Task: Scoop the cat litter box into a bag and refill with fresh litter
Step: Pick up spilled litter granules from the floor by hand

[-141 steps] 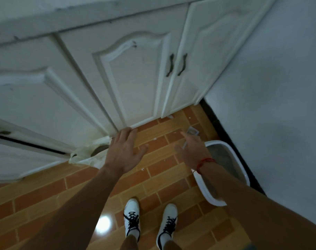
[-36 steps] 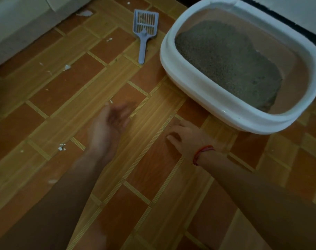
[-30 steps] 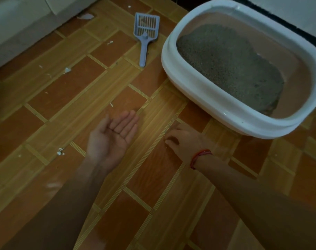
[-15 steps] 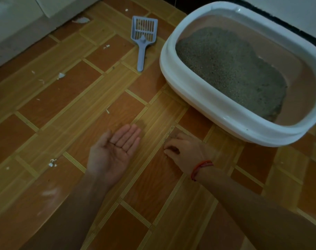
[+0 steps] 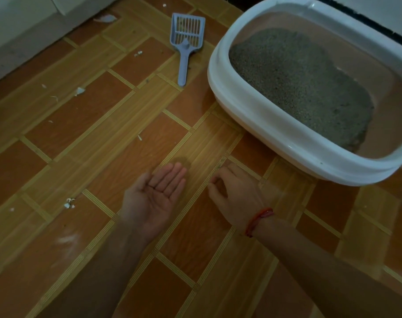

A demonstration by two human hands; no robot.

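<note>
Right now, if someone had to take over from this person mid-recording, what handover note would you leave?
Left hand: open, palm up, low over the floor.
Right hand: fingers curled down toward the tiles; whether they pinch anything is too small to tell.
Scoop: lying on the floor beside the litter box, untouched.
Litter: grey heap in the box, with bare bottom showing along its edges.
Done: no scooping step shows as done.
Left: take the scoop, scoop into a bag, refill. No bag or fresh litter is in view.
</note>
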